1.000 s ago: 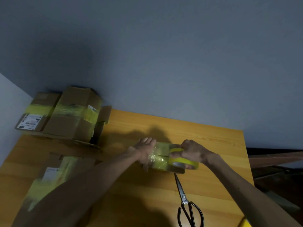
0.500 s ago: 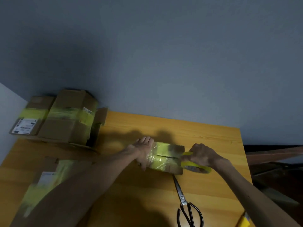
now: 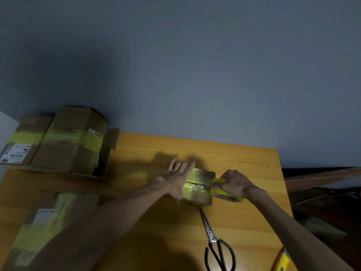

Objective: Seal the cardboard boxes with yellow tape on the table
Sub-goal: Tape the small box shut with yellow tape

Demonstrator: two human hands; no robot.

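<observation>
The right grip is curled round a roll of yellow adhesive tape, held against the right end of a small brown cardboard box that sits near the middle of the frame on the yellow wooden surface. The left grip is laid flat, fingers straight, on the box's left half, where glossy tape is already stretched across the top. From here the strip could be laid crooked or wrinkled if the roll is pulled at an angle, and so light a box could probably be dragged rightward if the flat palm is eased. The steel scissors with black handles lie below the box, the tip just beside its near corner, so they could be knocked by a forearm. Two taller cardboard boxes banded with yellow tape are stacked at the upper left, and a blurred taped box lies at the lower left. White shipping labels are seen on several, but no brand or writing can be read. A yellow object at the lower right cannot be identified.
</observation>
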